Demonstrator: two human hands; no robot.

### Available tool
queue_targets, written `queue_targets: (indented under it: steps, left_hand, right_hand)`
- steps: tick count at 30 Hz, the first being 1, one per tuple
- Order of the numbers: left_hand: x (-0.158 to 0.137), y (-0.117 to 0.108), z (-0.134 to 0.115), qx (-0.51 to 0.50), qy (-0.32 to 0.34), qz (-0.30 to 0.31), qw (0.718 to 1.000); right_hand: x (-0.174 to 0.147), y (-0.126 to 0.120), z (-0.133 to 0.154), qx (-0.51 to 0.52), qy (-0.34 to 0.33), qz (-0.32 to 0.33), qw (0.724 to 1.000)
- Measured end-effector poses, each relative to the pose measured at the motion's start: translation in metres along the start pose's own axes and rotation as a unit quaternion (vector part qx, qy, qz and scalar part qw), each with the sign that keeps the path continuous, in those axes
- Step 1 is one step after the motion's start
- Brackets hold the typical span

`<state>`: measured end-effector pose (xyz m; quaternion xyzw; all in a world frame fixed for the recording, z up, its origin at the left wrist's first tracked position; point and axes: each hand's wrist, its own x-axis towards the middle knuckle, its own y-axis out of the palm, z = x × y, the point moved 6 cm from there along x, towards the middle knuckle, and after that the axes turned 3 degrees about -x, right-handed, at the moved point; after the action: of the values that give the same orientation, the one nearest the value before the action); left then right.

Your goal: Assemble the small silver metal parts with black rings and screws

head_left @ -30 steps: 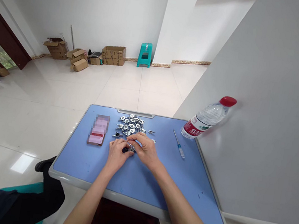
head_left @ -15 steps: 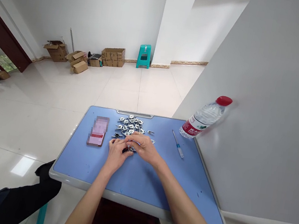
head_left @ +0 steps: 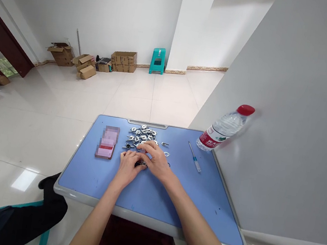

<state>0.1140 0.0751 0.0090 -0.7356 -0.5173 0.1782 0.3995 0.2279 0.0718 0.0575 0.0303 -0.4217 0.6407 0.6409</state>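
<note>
A small metal part [head_left: 143, 163] sits between my hands near the middle of the blue table, mostly covered by fingers. My left hand [head_left: 128, 167] rests low on the table, closed around the part from the left. From the right, my right hand [head_left: 157, 162] arches over it with thumb and fingers bent together; what they pinch is hidden. Just beyond lies a pile of shiny metal parts [head_left: 143, 132]. A part with a round black end [head_left: 128, 146] is left of my right fingertips. A flat metal flange [head_left: 166, 154] and a small forked piece [head_left: 164, 144] lie to the right.
A phone [head_left: 107, 143] lies left on the blue table [head_left: 151, 197]. On the right are a screwdriver [head_left: 195, 160] and a red-capped water bottle [head_left: 223, 128] beside a grey panel. Another person's dark-clothed leg [head_left: 47, 207] is at lower left. Cardboard boxes [head_left: 123, 61] and a teal stool [head_left: 158, 60] stand by the wall.
My right hand has shifted slightly, its fingers lifting and spreading a little from the part, uncovering more of the flange. My left hand stays in place. The other person's leg has moved slightly.
</note>
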Motion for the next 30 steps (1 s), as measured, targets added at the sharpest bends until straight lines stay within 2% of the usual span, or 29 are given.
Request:
queue_targets:
  steps: [6, 9, 17, 24, 26, 30]
  left_hand:
    - [-0.001, -0.002, -0.003, -0.007, 0.009, -0.01, 1.0]
    - [0.0, -0.003, -0.004, -0.002, 0.013, -0.014, 1.0]
    - [0.001, -0.003, -0.003, -0.001, 0.025, -0.004, 1.0]
    - [0.002, 0.003, 0.005, 0.005, 0.013, -0.001, 1.0]
    - [0.002, 0.003, 0.005, 0.009, 0.017, -0.002, 1.0]
    - [-0.001, 0.001, -0.001, 0.026, 0.043, -0.008, 0.999]
  right_hand:
    - [-0.007, -0.003, -0.001, -0.018, 0.032, -0.068, 0.997]
    - [-0.007, -0.004, -0.001, -0.013, 0.035, -0.073, 0.997]
    - [-0.001, -0.006, 0.001, 0.028, -0.002, -0.017, 0.999]
    - [0.0, 0.006, 0.028, 0.081, -0.081, 0.126, 0.985]
    - [0.0, 0.006, 0.03, 0.088, -0.08, 0.133, 0.984]
    - [-0.002, 0.001, 0.02, 0.069, -0.026, 0.084, 0.994]
